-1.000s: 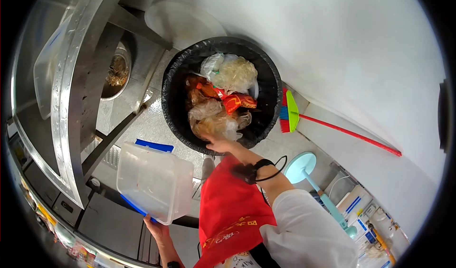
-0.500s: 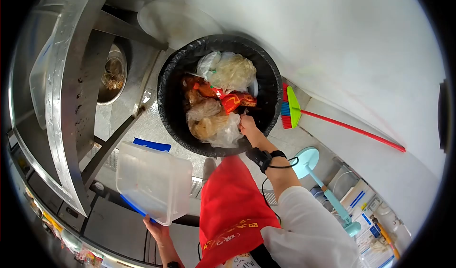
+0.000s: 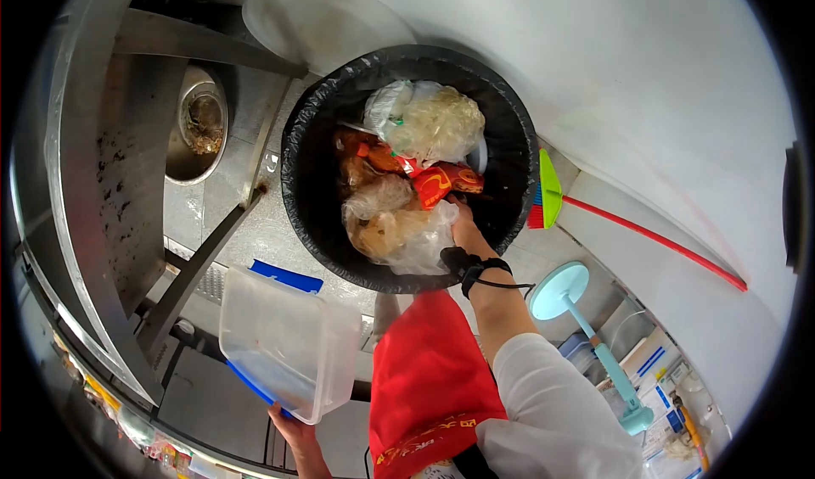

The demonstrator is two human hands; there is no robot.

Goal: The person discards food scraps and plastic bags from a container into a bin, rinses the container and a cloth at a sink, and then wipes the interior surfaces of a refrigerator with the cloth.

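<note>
My right hand (image 3: 463,223) reaches down inside a round black-lined trash bin (image 3: 297,241). Its fingers look curled and lie partly hidden, between a red printed wrapper (image 3: 433,189) and a clear plastic bag (image 3: 416,237); what they grip, if anything, I cannot make out. Another crumpled clear bag (image 3: 441,127) lies on the bin's far side, with orange-brown food waste (image 3: 352,144) at the left. At lower left, my left hand (image 3: 293,428) is closed on the blue-trimmed edge of a translucent plastic storage box (image 3: 280,330), tilted beside the bin.
A steel table frame (image 3: 127,182) stands close on the left, with a metal pot (image 3: 182,161) behind its leg. On the right are a green broom (image 3: 550,189) with a red handle and a light-blue fan-like stand (image 3: 560,291). A white wall (image 3: 645,80) rises behind the bin.
My right hand has gone deeper into the bin, its fingertips now by the red wrapper. The view has shifted slightly; the left hand still holds the box.
</note>
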